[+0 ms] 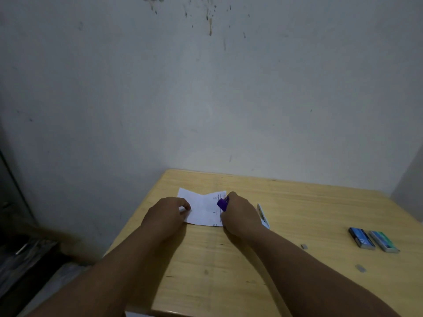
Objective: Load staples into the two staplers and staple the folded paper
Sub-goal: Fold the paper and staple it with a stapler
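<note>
A folded white paper [202, 208] with some print lies on the wooden table [297, 202] near its far left corner. My left hand [166, 216] pinches the paper's left edge. My right hand [240, 213] grips a small purple stapler [222, 203], whose nose sits over the paper's right edge. A white and light-blue stapler [263, 216] lies on the table just right of my right hand, partly hidden by it.
Two staple boxes, one blue [361, 237] and one green [383, 241], lie at the right side of the table. Two short loose staple strips [303, 246] [360, 268] lie nearer me. A stained wall stands behind the table; the table's left edge drops to a dark floor.
</note>
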